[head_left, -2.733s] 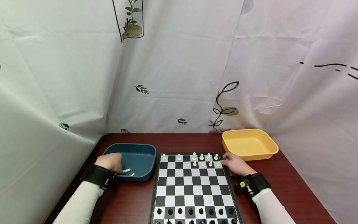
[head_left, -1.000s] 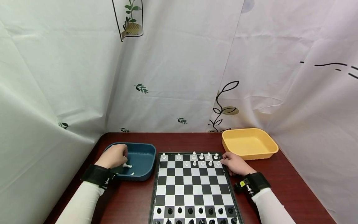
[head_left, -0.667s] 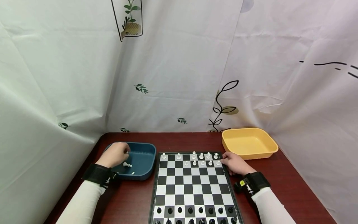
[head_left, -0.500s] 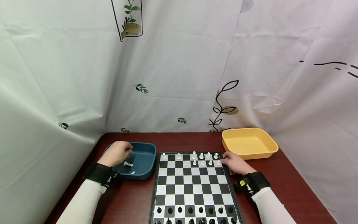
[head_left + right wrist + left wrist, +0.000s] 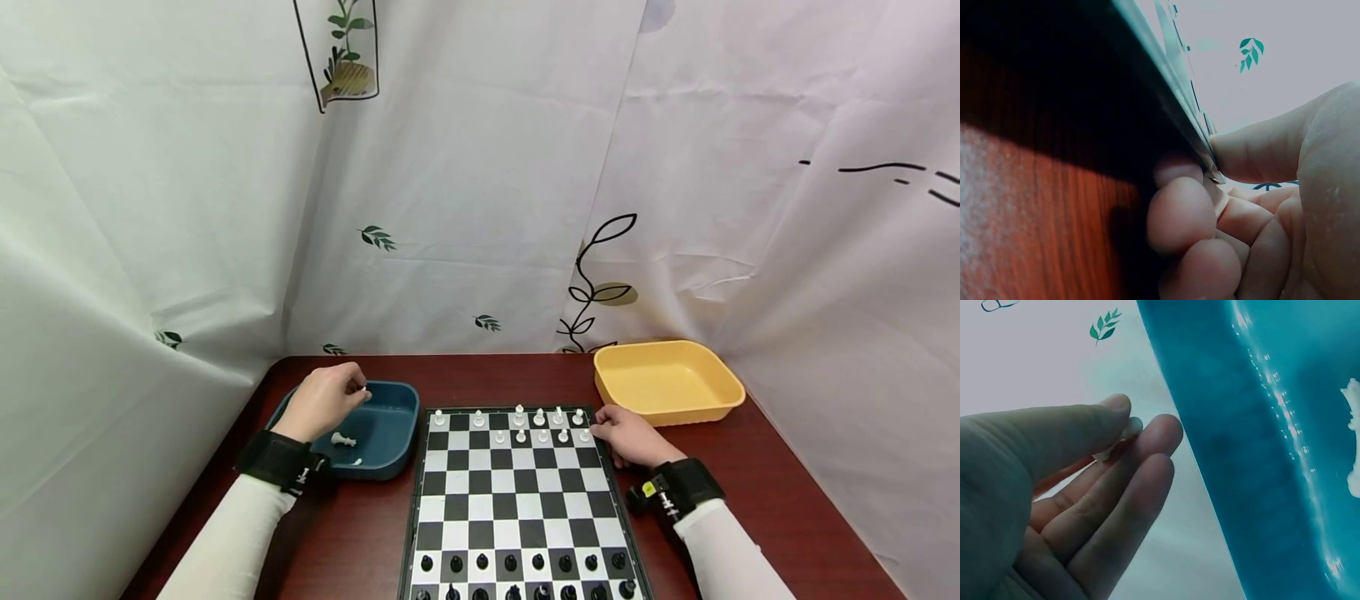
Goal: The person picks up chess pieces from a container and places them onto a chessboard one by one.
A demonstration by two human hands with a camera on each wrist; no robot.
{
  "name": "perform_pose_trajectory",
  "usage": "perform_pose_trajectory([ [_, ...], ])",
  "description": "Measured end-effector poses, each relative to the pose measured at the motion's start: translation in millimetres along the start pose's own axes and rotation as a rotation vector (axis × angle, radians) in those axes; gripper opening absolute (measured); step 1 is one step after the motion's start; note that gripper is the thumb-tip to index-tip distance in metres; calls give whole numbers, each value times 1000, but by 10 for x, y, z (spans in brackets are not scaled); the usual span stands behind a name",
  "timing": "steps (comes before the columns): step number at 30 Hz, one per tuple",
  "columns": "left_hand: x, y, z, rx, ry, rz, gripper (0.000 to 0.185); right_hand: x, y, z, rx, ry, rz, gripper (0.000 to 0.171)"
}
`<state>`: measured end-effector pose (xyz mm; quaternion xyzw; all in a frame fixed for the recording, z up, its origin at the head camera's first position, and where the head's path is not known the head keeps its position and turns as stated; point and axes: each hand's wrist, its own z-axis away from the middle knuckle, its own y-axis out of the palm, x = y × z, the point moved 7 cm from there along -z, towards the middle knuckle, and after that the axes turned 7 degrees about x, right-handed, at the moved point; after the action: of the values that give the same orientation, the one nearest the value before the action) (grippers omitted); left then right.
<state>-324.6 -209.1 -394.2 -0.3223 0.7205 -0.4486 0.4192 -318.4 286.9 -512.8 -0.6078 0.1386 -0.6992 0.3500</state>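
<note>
My left hand (image 5: 322, 402) is above the blue tray (image 5: 408, 417), pinching a small white chess pawn (image 5: 1133, 427) between thumb and fingers. In the left wrist view its round head shows; the rest is mostly covered by fingers. Inside the tray lie a white chess piece (image 5: 343, 439) on its side and a smaller white piece (image 5: 357, 462). My right hand (image 5: 633, 436) grips the right edge of the chessboard (image 5: 522, 508), thumb on top, fingers curled beneath, near its far corner. White pieces (image 5: 519, 417) stand in the far two rows, with gaps towards the left.
Black pieces (image 5: 511, 563) fill the near two rows, the nearest partly cut off by the frame. A yellow tray (image 5: 667, 379) stands at the back right of the dark red table (image 5: 765, 517). A patterned white curtain (image 5: 480, 183) hangs behind.
My left hand has risen out of the blue tray and moved slightly right and away, bringing up the white pawn. The right hand stays on the board's edge.
</note>
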Motion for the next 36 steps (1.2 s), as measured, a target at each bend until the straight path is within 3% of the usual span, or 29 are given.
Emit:
perform_pose_trajectory([
  [5, -64, -4, -37, -21, 12, -15, 11, -1, -2, 9, -3, 3, -2, 15],
  [12, -139, 4, -67, -30, 77, -32, 13, 16, 3, 15, -6, -1, 4, 16],
  [19, -297, 6, -116, -32, 121, -33, 17, 15, 4, 12, -1, -5, -4, 16],
  [26, -457, 48, -189, 11, 110, -4, 24, 14, -3, 7, -9, -6, 8, 15],
  [31, -519, 89, -237, 24, 68, 39, 16, 14, -3, 8, -9, -4, 5, 16],
  [36, -587, 129, -249, 11, 86, 39, 10, 14, 0, 1, -2, 1, 2, 16],
])
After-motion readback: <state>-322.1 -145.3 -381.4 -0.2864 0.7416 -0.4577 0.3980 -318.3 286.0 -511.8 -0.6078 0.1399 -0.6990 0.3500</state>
